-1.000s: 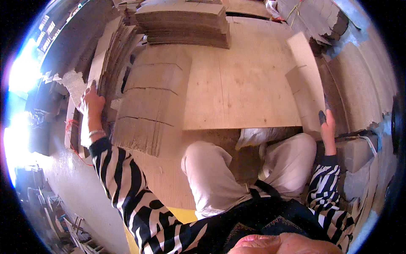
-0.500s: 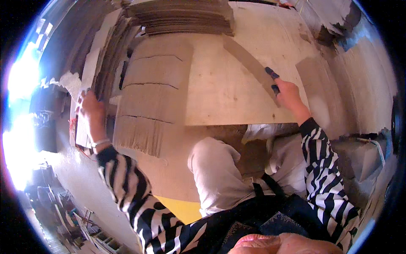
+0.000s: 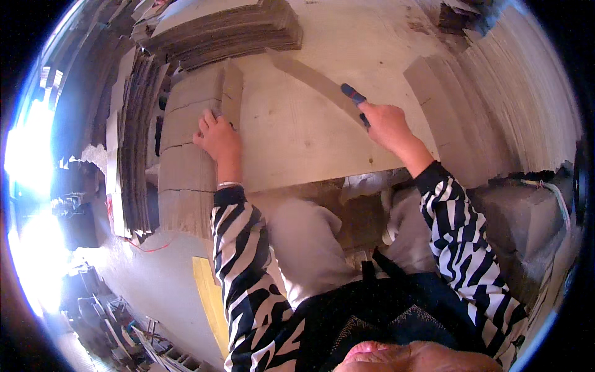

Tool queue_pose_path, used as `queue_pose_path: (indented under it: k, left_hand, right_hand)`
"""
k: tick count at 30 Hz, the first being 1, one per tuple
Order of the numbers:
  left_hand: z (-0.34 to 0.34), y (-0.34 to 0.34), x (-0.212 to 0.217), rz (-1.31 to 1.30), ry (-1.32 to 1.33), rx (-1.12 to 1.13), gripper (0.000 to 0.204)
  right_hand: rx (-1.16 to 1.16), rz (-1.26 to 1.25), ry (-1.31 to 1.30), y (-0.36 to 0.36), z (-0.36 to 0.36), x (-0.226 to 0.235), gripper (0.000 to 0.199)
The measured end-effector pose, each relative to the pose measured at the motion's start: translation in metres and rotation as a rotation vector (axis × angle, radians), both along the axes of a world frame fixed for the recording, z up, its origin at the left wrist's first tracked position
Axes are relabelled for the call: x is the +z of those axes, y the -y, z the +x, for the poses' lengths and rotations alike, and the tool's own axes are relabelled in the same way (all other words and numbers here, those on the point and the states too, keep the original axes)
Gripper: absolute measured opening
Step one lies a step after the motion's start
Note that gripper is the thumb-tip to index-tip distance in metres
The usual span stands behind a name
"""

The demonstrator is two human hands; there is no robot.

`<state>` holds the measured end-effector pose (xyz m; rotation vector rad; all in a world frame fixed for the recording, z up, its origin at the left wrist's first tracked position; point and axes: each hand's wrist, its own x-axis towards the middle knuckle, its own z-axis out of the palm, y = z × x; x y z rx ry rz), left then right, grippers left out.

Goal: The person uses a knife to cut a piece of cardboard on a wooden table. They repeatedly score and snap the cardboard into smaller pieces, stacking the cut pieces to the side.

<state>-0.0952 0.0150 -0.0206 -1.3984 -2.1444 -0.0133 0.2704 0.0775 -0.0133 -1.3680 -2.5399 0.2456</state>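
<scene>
1 cardboard strip [image 3: 317, 80] in right hand [image 3: 390, 127], bare board [image 3: 288, 146] along both edges

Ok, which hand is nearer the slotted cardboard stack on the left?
Left. The left hand is over the right edge of the slotted cardboard stack; the right hand is farther right, holding a cardboard strip.

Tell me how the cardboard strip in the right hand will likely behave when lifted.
The strip is probably fairly stiff: gripped near one end by the right hand, it extends almost straight, though the board may be supporting it. It is likely light, being thin and held one-handed. Its narrow edge suggests it would tip easily.
</scene>
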Motion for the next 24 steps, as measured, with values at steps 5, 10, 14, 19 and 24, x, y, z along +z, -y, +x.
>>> queue_pose_path:
  k: [5, 10, 14, 19, 24]
  left_hand:
    - [-0.007, 0.012, -0.001, -0.156, 0.249, 0.163, 0.013]
    - [-0.025, -0.016, -0.015, 0.048, -0.076, -0.077, 0.010]
    - [-0.048, 0.028, -0.007, -0.003, -0.350, -0.209, 0.011]
    - [-0.005, -0.002, -0.001, -0.269, 0.120, -0.137, 0.012]
    - [0.001, -0.009, -0.044, -0.051, 1.659, 0.067, 0.029]
  right_hand:
    - [0.110, 0.041, -0.206, 0.008, -0.026, 0.006, 0.020]
    - [0.066, 0.053, -0.253, 0.001, -0.002, 0.002, 0.023]
    - [0.136, 0.014, -0.249, 0.008, -0.025, -0.011, 0.018]
    - [0.174, 0.078, -0.368, 0.010, -0.021, -0.004, 0.018]
    - [0.237, 0.190, -0.521, 0.019, -0.030, 0.002, 0.019]
